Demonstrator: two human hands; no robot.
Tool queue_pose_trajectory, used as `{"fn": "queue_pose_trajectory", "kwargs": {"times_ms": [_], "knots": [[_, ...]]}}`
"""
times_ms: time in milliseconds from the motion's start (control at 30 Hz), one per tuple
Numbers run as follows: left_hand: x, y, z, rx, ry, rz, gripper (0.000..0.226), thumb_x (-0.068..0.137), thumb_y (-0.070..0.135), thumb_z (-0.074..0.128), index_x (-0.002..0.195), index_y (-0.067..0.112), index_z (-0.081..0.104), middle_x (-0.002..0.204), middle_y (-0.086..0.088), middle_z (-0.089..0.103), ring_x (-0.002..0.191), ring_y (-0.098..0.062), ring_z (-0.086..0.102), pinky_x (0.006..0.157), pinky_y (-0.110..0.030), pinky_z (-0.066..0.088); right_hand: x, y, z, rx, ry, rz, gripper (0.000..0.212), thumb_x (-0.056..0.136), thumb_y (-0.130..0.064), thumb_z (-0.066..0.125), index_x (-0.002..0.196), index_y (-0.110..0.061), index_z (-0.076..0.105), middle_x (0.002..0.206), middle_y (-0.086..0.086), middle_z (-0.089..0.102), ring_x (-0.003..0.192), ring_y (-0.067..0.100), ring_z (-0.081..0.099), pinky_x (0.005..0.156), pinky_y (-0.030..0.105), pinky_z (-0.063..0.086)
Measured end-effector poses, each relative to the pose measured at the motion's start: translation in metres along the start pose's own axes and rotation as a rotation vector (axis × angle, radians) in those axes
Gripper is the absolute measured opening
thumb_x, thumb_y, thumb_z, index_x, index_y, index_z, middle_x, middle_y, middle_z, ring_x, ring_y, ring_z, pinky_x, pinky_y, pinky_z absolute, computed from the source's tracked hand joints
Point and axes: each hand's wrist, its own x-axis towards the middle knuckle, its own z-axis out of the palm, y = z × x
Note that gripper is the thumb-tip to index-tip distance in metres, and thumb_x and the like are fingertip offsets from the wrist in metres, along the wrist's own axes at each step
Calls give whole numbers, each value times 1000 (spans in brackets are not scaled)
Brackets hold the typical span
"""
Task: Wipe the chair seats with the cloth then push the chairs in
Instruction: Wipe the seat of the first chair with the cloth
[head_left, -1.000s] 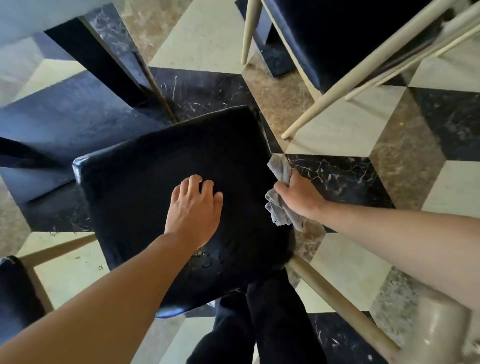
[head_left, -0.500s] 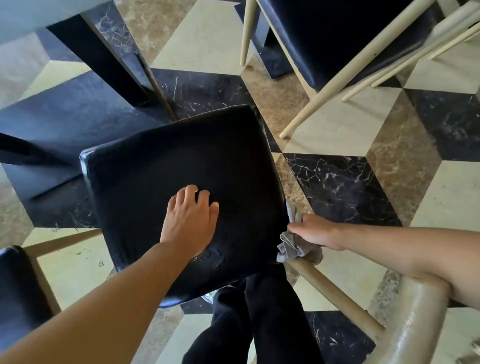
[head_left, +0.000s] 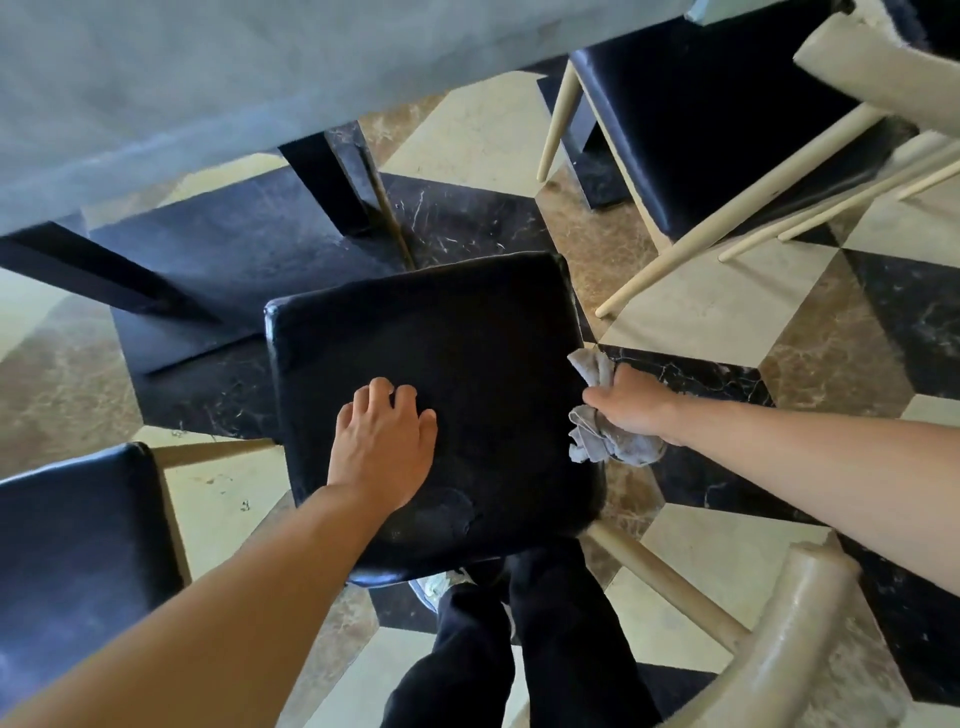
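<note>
Pressing flat and open, left hand (head_left: 382, 447) on the black chair seat (head_left: 467, 364), fingers spread near its middle. Gripping the bunched grey cloth (head_left: 597, 415) in the closed right hand (head_left: 631, 402), pressing it against the seat's right edge. Standing just short of the grey counter (head_left: 208, 78), with neighbouring black seats at left (head_left: 78, 545) and upper right (head_left: 701, 119).

The cloth (head_left: 602, 426) is partly hidden inside the right hand (head_left: 631, 402).
</note>
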Motion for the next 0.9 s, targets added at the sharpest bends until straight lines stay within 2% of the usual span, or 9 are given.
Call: {"fn": "queue_pose_trajectory", "kwargs": {"times_ms": [33, 100, 167, 233, 333, 433, 500, 700, 900], "knots": [[-7, -5, -6, -10, 9, -22, 43, 98, 41, 34, 126, 12, 53, 127, -10, 49, 118, -30, 47, 101, -44, 38, -7, -10, -1, -18, 23, -30, 23, 93, -34, 57, 93, -13, 47, 87, 2, 54, 82, 19, 53, 56, 26, 32], [-22, -15, -16, -31, 32, -66, 43, 98, 41, 35, 126, 13, 52, 126, -10, 49, 117, -30, 47, 100, -44, 39, -22, -29, -2, -26, 29, -76, 23, 92, -35, 56, 93, -14, 49, 87, 1, 55, 82, 18, 56, 58, 27, 35], [-39, -26, -25, -47, 44, -101, 43, 98, 41, 36, 125, 13, 52, 125, -10, 49, 117, -30, 47, 99, -44, 39, -41, -46, -1, -15, 21, -97, 29, 89, -40, 56, 101, -14, 53, 96, 4, 60, 93, 23, 59, 72, 33, 46], [-57, -36, -37, -55, 45, -129, 43, 97, 41, 37, 126, 13, 51, 125, -10, 49, 117, -31, 46, 100, -45, 38, -61, -63, 4, -23, 23, -127, 47, 88, -48, 54, 120, -13, 53, 110, 4, 60, 106, 26, 58, 88, 40, 47], [-90, -53, -50, -94, 17, -218, 40, 96, 38, 39, 125, 12, 50, 124, -11, 48, 116, -33, 44, 100, -47, 38, -95, -83, 17, 77, -5, -180, 51, 89, -48, 55, 128, -15, 51, 113, 0, 59, 103, 19, 55, 83, 34, 41], [-132, -70, -61, -95, -7, -306, 37, 92, 32, 44, 121, 11, 51, 123, -13, 48, 115, -34, 43, 96, -48, 38, -137, -93, 34, 163, -43, -201, 42, 89, -45, 56, 120, -18, 54, 109, -2, 62, 100, 17, 58, 82, 33, 44], [-146, -73, -71, -96, -14, -334, 34, 89, 27, 48, 118, 10, 50, 121, -15, 48, 113, -36, 43, 92, -49, 39, -158, -95, 42, 181, -42, -207, 33, 89, -44, 55, 112, -21, 56, 103, -4, 63, 94, 13, 60, 72, 29, 44], [-168, -75, -90, 94, 21, -204, 25, 79, 14, 53, 103, 10, 53, 105, -14, 52, 99, -36, 50, 83, -47, 41, -204, -89, 58, 191, -25, -158, 33, 90, -47, 55, 111, -21, 55, 100, -5, 62, 87, 8, 58, 68, 27, 43], [-179, -84, -94, 131, 113, -158, 23, 76, 17, 58, 98, 11, 56, 100, -13, 55, 94, -34, 52, 80, -44, 42, -225, -87, 72, 138, 36, -193, 33, 92, -44, 55, 115, -20, 54, 97, -6, 60, 82, 4, 55, 59, 22, 36]]}}
